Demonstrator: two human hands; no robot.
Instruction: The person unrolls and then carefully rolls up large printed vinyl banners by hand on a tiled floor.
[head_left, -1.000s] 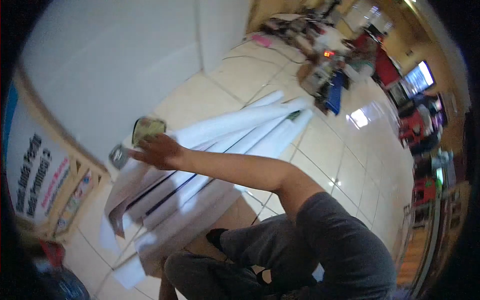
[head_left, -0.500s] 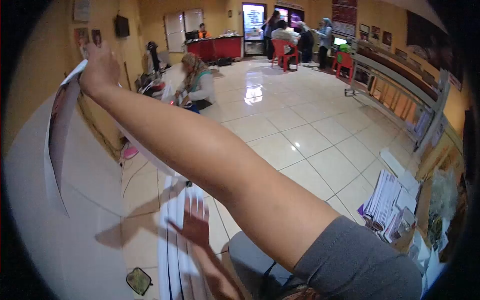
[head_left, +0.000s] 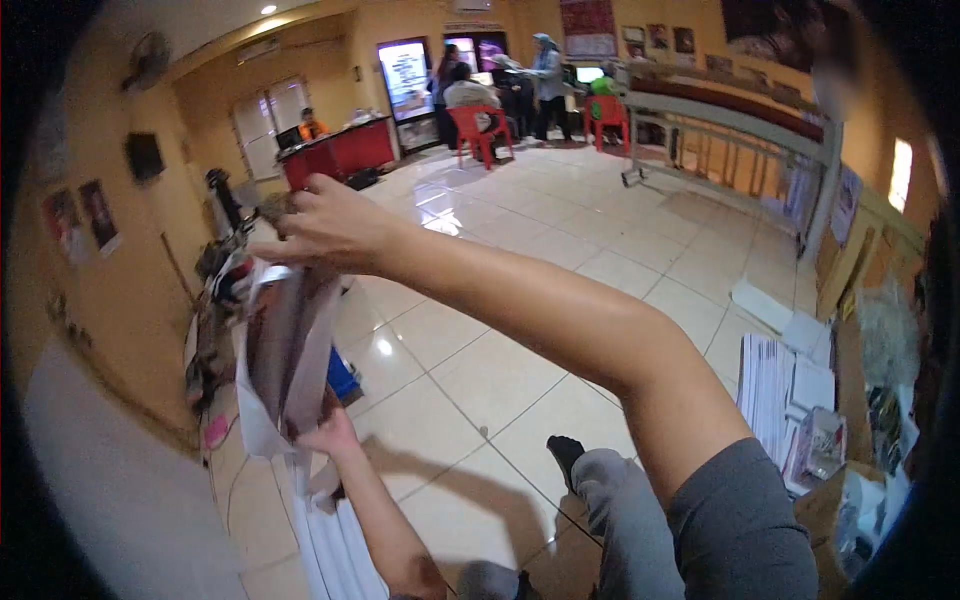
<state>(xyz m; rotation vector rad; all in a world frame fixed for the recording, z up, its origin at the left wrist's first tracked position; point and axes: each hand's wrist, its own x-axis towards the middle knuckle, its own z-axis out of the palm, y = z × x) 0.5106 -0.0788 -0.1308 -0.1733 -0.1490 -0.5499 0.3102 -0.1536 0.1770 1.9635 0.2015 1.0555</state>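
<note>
My right hand (head_left: 335,228) reaches across to the left, its fingers closed at the top of a curled printed sheet (head_left: 290,345). The sheet hangs down, white on its outer side, with dark brown print on the inner side. Lower down, my left hand (head_left: 330,432) grips the bottom end of the sheet, though some of its fingers are hidden behind it. Just below lie long white rolls (head_left: 335,545) on the floor, beside my left forearm.
At right, stacked papers (head_left: 765,390) and a clear plastic box (head_left: 825,440) lie on the floor. A long metal-framed machine (head_left: 730,115) stands farther back. People gather near red chairs (head_left: 482,130) and a red counter (head_left: 340,150). A broad white surface (head_left: 100,470) rises at left.
The view has turned right. My right hand has brought the sheet inward, and the sheet is now more curled. My left hand has risen from over the white rolls to the sheet's lower end.
</note>
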